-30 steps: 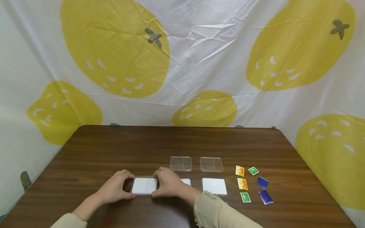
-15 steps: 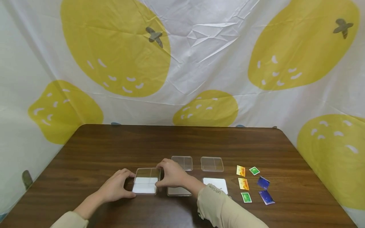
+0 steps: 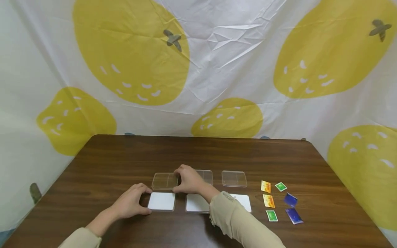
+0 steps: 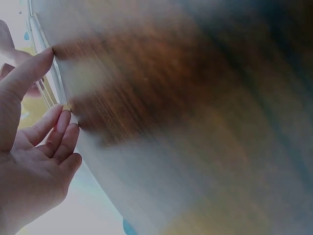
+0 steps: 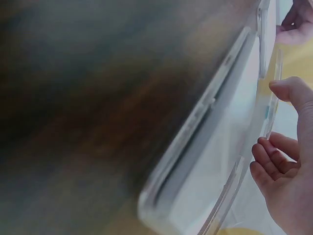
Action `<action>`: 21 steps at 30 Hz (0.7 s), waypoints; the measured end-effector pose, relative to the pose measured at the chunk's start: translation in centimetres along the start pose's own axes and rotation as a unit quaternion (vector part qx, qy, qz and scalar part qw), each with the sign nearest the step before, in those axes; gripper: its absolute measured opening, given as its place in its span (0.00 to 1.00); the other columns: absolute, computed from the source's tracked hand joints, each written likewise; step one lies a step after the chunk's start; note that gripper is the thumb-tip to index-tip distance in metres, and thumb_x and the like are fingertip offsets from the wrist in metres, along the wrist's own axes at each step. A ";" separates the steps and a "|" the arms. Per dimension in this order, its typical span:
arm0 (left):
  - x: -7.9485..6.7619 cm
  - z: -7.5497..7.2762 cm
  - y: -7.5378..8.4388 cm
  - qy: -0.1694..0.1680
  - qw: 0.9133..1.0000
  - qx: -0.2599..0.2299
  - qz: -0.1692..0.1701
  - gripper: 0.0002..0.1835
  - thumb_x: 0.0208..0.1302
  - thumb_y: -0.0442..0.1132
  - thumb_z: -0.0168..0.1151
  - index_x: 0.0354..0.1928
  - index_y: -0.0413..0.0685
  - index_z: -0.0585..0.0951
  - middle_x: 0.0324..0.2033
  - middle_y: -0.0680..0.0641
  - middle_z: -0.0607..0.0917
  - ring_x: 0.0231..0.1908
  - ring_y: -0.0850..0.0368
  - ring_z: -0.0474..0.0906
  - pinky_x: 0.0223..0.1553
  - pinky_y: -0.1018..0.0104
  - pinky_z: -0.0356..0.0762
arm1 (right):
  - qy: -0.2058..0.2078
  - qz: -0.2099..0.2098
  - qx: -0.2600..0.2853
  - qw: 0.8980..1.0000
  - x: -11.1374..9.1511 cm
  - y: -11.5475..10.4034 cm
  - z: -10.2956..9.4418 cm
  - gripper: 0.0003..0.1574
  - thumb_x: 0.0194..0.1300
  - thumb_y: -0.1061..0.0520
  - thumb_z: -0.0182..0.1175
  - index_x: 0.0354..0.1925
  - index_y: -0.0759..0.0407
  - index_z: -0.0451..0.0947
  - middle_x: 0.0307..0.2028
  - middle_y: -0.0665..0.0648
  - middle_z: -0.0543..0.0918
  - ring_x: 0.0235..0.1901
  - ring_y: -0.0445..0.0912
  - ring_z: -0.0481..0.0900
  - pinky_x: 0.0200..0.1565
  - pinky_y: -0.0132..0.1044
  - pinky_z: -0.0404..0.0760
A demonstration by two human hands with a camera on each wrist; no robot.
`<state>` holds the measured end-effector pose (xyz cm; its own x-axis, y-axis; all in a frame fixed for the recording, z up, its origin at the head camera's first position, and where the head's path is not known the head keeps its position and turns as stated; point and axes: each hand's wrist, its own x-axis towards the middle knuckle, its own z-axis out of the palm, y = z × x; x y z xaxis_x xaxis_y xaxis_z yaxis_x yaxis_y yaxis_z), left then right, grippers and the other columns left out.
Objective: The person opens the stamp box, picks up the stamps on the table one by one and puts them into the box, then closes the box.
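My left hand [image 3: 130, 201] holds the left edge of a shallow clear case base with a white insert [image 3: 162, 201], thumb at the near corner and fingers at the far one. By its right side, my right hand [image 3: 190, 181] grips a transparent plastic lid [image 3: 164, 181], which lies just behind that base. The right wrist view shows the lid's thin edge [image 5: 270, 115] between thumb and fingers. A second white-filled base [image 3: 195, 203] is partly covered by the right forearm, and a third [image 3: 244, 201] shows past the sleeve.
Two more clear lids, one partly behind the right hand [image 3: 207, 176] and one farther right [image 3: 234, 178], lie behind the bases. Several small stamp-like pieces, orange [image 3: 265, 186], green [image 3: 272, 216] and blue [image 3: 294, 216], are spread at the right. A lemon-print cloth [image 3: 229, 117] hangs behind the table.
The right hand has lifted the lid off the left base and moved it back, uncovering the white insert. The left hand has kept its place at that base.
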<state>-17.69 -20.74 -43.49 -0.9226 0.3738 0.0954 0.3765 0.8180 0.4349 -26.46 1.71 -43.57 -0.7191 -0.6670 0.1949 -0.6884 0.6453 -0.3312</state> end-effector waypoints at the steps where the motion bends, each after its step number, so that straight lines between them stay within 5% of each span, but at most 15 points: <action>1: 0.0 0.0 0.0 -0.001 1.000 0.000 -0.001 0.29 0.36 0.48 0.74 0.42 0.41 0.78 0.40 0.50 0.77 0.46 0.49 0.72 0.47 0.51 0.71 | 0.001 0.001 -0.001 1.000 0.1 0.1 0.0 0.33 0.40 0.47 0.67 0.44 0.65 0.78 0.37 0.56 0.78 0.38 0.46 0.75 0.44 0.33 0.74; 21: 0.1 0.2 0.1 0.004 1.000 0.002 -0.008 0.28 0.35 0.46 0.75 0.41 0.41 0.78 0.39 0.50 0.77 0.44 0.50 0.72 0.47 0.52 0.70 | -0.012 0.029 -0.035 0.999 1.1 0.4 0.4 0.35 0.41 0.48 0.66 0.47 0.66 0.76 0.40 0.58 0.78 0.41 0.50 0.74 0.45 0.35 0.74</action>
<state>-17.71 -20.52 -43.62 -0.9294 0.3567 0.0947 0.3610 0.8257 0.4336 -27.46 1.07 -43.83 -0.7558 -0.6364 0.1541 -0.6514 0.7069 -0.2756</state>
